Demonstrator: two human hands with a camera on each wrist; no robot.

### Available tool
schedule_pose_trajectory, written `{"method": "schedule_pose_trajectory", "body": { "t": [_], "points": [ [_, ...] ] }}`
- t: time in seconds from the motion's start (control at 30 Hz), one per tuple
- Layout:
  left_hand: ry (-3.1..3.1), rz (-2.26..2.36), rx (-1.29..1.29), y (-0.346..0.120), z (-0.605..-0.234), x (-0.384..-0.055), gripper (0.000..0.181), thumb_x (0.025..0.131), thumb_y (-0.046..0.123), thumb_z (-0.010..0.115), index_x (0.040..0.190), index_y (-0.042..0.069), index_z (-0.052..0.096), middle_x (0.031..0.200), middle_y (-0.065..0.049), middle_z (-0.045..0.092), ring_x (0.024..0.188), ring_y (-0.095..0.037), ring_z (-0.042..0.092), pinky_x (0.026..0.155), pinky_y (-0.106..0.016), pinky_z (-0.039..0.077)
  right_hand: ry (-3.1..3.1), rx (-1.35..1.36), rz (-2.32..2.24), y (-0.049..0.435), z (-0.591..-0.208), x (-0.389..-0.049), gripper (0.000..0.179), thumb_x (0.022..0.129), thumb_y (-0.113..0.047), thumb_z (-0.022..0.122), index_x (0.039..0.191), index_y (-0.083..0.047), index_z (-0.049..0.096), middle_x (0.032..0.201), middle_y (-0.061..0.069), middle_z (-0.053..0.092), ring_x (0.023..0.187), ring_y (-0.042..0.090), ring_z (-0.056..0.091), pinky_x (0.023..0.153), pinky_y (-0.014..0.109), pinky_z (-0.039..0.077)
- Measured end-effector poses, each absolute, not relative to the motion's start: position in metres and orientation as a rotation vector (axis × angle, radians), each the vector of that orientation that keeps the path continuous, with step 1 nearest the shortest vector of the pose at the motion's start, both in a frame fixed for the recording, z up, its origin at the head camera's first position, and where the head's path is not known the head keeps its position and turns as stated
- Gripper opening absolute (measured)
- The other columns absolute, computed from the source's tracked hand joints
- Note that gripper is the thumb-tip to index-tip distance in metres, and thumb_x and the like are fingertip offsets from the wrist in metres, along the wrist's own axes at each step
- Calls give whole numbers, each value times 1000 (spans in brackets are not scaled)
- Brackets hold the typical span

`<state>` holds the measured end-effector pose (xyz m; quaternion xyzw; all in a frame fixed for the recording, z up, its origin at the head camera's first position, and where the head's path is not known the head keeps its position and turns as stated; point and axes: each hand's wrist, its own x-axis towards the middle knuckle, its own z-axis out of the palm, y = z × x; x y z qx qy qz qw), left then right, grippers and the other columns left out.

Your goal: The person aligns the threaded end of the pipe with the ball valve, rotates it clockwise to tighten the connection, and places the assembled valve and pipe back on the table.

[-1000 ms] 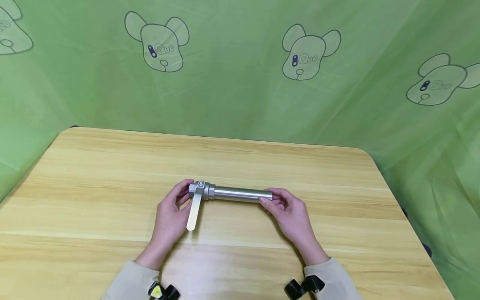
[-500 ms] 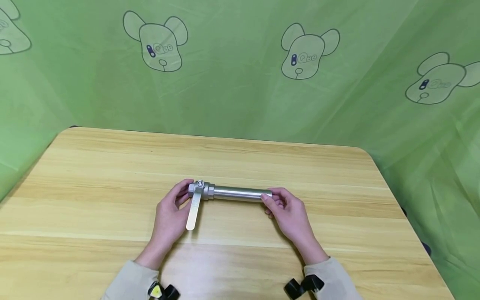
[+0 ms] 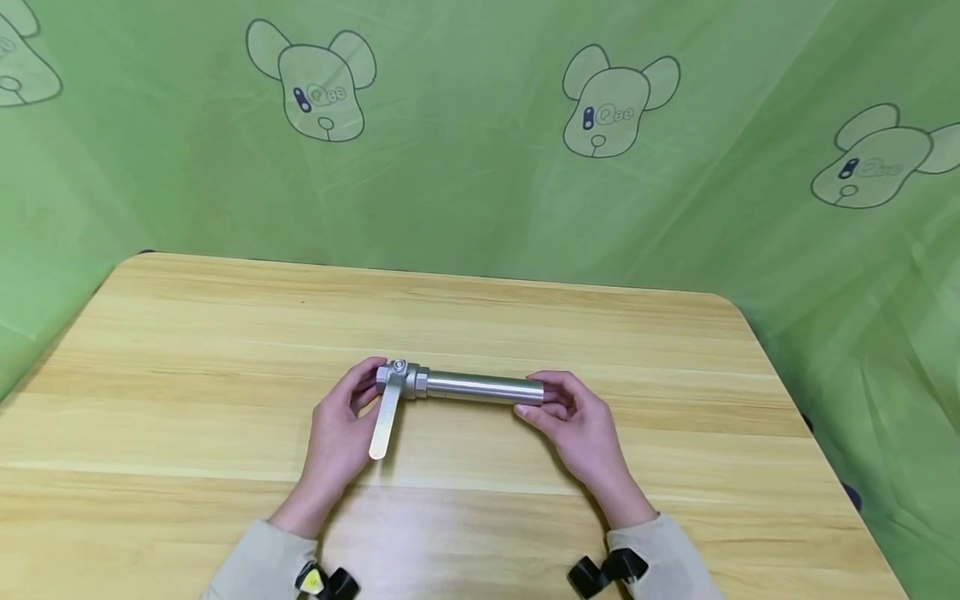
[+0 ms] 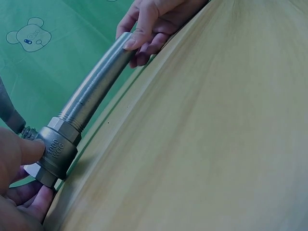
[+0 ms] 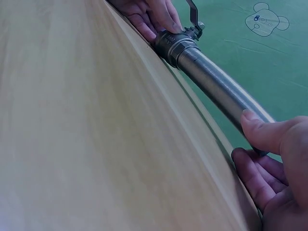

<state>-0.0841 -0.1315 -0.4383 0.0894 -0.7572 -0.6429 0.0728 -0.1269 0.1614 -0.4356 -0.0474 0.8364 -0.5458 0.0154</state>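
Observation:
My left hand (image 3: 341, 433) grips a steel ball valve (image 4: 55, 149) at its hex end, thumb pressed against the body. The valve's lever handle (image 3: 386, 423) points toward me in the head view. A shiny metal pipe (image 3: 480, 387) runs rightward from the valve; some of its thread (image 4: 72, 120) shows at the joint in the left wrist view. At the pipe's free end my right hand (image 3: 577, 425) holds it between thumb and fingers, with the thumb on the near side. Both pieces lie nearly level, close above the table. The thread inside the valve is hidden.
The wooden table (image 3: 225, 333) spreads around both hands, with rounded far corners. A green cloth backdrop (image 3: 465, 200) with printed bear heads hangs behind it and along the right side. Black wrist devices (image 3: 607, 575) sit on the beige sleeves (image 3: 667, 558).
The right thumb has slid onto the pipe, then down to its near lower side, and the fingers have shifted round the pipe end. The lever tip has moved slightly left. The left hand barely moves.

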Motion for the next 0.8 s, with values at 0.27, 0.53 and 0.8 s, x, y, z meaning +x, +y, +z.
{"method": "schedule_pose_trajectory", "body": {
  "t": [0.27,0.53,0.8],
  "points": [
    [-2264,-1945,265,-132,-439,-84,52,98,-5,71,148,5,62,147,-23,65,135,-38,67,114,-29,55,2605,-157,-1700,162,-435,-127,43,90,-6,87,131,-11,73,112,14,76,95,9,72,82,16,64],
    [-2270,-1938,266,-131,-438,-85,52,98,-5,71,148,5,62,147,-23,64,135,-38,67,115,-29,55,2614,-106,-1655,161,-434,-127,41,93,-14,86,132,-13,73,112,13,76,93,11,69,78,16,62],
    [-2268,-1936,258,-132,-438,-84,52,98,-5,71,148,4,61,147,-24,64,134,-38,67,114,-29,55,2631,-64,-1601,159,-432,-127,40,95,-24,85,132,-14,74,112,11,77,92,10,68,78,15,60]
  ]
}}
